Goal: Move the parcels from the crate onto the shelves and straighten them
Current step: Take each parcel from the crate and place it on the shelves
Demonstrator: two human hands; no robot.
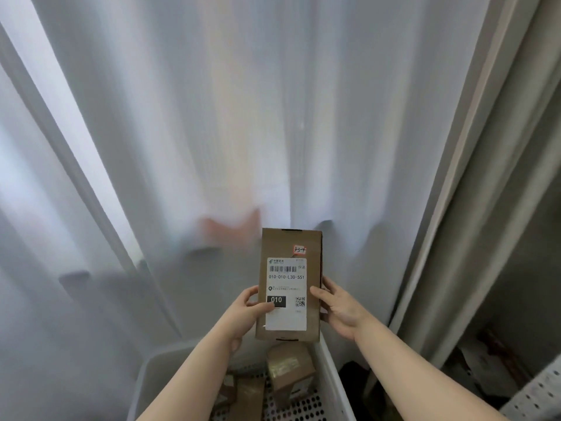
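- A brown parcel (290, 284) is held upright in the air between both hands, its long side vertical and its labelled face turned toward the camera.
- The left hand (247, 311) is closed on the parcel's lower left edge: the thumb is pressed on the front over the black "010" block, and the fingers are curled round behind.
- The right hand (337, 308) is closed on the lower right edge, with the thumb laid along the front near the edge and the fingers wrapped round the side.
- The upper half of the parcel stands clear above both hands.
- A white label (287, 294) with a barcode and a QR code is stuck on the front; a small pink sticker (299, 250) with handwriting is seen just above it.
- The parcel is held directly above the far end of a white crate (329, 381) with a perforated floor.
- A smaller box (290, 369) is seen standing tilted in the crate just below the held parcel, and a flat carton (246, 396) lies beside it, partly hidden by the left forearm.
- A sheer white curtain (212, 117) hangs behind; a blurred orange shape (230, 229) is seen through it.
- A grey drape (485, 208) hangs at the right.
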